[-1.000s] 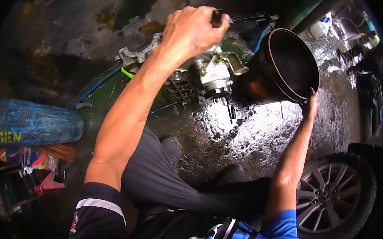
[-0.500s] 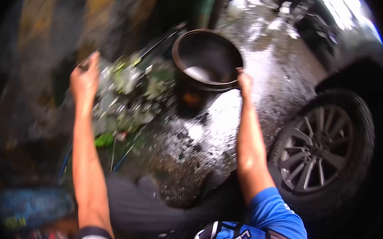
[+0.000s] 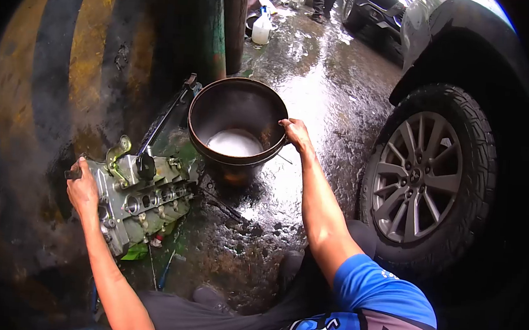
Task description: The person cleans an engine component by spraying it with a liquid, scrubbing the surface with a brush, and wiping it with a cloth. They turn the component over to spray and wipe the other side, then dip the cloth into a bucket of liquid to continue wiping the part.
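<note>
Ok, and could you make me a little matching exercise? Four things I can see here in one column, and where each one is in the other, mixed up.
Things:
1. Bucket
2. Metal engine part
3. Spoked wheel
4. Pale jug

Places:
A. On the vehicle
B. Right by the left hand
C. On the wet floor, beyond the bucket
D. Gripped at its rim by the right hand

Right pairs: 1-D, 2-B, 3-A, 4-C

Two hands (image 3: 84, 189) show, with one bucket (image 3: 235, 160), one engine part (image 3: 118, 201), one held black object (image 3: 72, 175) and two vehicles (image 3: 416, 30).
</note>
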A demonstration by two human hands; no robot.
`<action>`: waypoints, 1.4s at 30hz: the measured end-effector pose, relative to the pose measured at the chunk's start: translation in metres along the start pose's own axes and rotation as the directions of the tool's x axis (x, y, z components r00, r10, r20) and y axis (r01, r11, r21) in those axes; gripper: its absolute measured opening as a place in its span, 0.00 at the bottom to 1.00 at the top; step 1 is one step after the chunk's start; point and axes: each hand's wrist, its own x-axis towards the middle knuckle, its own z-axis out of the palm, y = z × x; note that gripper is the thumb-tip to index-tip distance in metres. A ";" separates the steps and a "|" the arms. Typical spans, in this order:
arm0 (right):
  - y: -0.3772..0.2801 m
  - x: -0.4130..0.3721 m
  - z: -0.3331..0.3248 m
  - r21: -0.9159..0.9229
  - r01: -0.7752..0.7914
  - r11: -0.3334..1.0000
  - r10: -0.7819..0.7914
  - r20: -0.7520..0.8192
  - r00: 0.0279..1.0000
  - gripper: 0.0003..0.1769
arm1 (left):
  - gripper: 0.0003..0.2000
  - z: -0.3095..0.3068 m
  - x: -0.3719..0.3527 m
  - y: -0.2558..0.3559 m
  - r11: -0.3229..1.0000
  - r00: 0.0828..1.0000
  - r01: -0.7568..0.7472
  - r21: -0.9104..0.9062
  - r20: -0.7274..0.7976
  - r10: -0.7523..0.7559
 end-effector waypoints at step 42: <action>-0.043 -0.033 0.002 -0.130 -0.002 0.992 0.015 0.099 0.995 0.23 | 0.22 -0.011 -0.004 -0.001 0.994 0.994 -0.101 -0.037 0.046 0.102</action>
